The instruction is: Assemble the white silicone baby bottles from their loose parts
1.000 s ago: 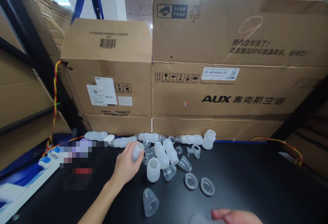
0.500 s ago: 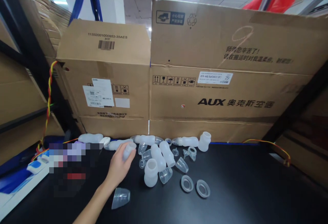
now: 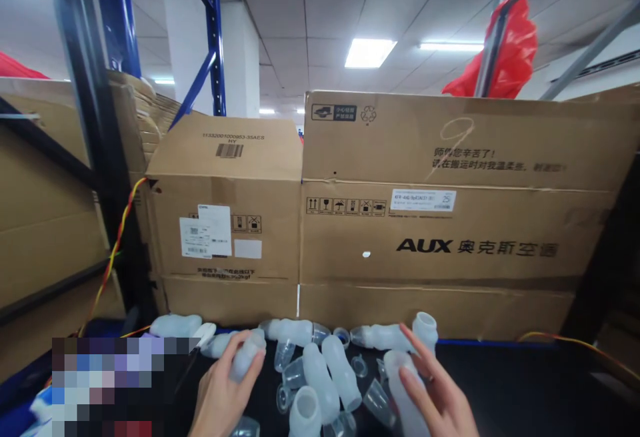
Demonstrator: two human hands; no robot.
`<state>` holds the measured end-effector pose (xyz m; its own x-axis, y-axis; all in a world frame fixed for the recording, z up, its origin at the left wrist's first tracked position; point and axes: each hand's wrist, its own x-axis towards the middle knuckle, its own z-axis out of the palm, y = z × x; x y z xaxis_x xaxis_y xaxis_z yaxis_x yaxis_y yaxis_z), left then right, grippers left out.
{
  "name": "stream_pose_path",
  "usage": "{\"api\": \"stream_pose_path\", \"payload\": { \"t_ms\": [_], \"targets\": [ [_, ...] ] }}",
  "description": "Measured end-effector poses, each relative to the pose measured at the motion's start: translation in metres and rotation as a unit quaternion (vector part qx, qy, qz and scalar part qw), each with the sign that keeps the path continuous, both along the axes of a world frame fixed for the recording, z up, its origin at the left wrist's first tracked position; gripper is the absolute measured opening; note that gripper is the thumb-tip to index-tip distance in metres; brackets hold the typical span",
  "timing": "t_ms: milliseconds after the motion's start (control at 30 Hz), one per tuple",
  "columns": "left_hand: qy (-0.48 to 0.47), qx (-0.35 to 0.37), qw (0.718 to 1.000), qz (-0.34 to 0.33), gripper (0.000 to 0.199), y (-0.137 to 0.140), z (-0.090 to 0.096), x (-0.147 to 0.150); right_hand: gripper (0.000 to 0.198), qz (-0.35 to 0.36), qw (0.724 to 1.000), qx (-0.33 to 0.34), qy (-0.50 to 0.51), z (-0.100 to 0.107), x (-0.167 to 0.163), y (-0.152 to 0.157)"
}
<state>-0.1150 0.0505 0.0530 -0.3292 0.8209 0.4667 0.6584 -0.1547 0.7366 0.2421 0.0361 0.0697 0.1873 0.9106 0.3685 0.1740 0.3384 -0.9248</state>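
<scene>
My left hand (image 3: 227,383) is closed around a small translucent white bottle (image 3: 247,355), its open neck up and leaning. On the right, my right hand (image 3: 437,393) grips a taller white bottle (image 3: 406,390) between thumb and fingers, with the index finger stretched upward. Two white bottles (image 3: 320,383) lie side by side between my hands. In front of them stands an open-necked bottle (image 3: 305,413), cut off by the lower edge. Clear tapered caps (image 3: 379,402) and a small clear nipple-like part (image 3: 359,365) lie close by.
More bottles (image 3: 287,331) lie along the foot of the cardboard wall (image 3: 350,303). An upright bottle (image 3: 425,331) stands behind my right hand. Black rack posts (image 3: 113,190) flank the black tabletop (image 3: 510,390). A yellow-red cord (image 3: 120,233) hangs at left.
The view has tilted up. My right hand has come into view with a white bottle in it. My left hand still holds its bottle.
</scene>
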Motion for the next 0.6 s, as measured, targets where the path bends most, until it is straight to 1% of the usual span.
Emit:
{"api": "stream_pose_path", "payload": {
  "t_ms": [67, 133, 233, 333, 400, 467, 533, 600],
  "targets": [
    [-0.004, 0.006, 1.000, 0.002, 0.033, 0.000, 0.001, 0.004, 0.085, -0.037, 0.999, -0.011, -0.018, -0.006, 0.020, 0.008],
    [-0.005, -0.004, 1.000, 0.009, 0.035, 0.001, 0.002, 0.006, 0.089, -0.051, 0.998, -0.027, -0.027, -0.007, 0.032, 0.013],
    [0.031, -0.034, 0.999, 0.027, 0.040, 0.002, 0.002, 0.004, 0.082, -0.074, 0.995, -0.034, -0.061, -0.006, 0.039, 0.015],
    [0.088, -0.029, 0.995, 0.024, 0.044, 0.000, 0.000, -0.001, 0.071, -0.094, 0.984, -0.030, -0.148, -0.007, 0.042, 0.014],
    [0.120, -0.039, 0.992, 0.007, 0.046, 0.000, -0.001, -0.003, 0.071, -0.081, 0.979, -0.023, -0.188, -0.010, 0.043, 0.015],
    [0.147, -0.067, 0.987, 0.005, 0.052, -0.001, 0.000, -0.003, 0.073, -0.074, 0.979, -0.021, -0.188, -0.014, 0.046, 0.016],
    [0.163, -0.095, 0.981, 0.033, 0.060, 0.000, 0.004, 0.000, 0.074, -0.087, 0.979, -0.037, -0.181, -0.017, 0.050, 0.018],
    [0.173, -0.115, 0.976, 0.071, 0.065, -0.001, 0.009, 0.002, 0.072, -0.106, 0.971, -0.063, -0.205, -0.020, 0.054, 0.021]
  ]
}}
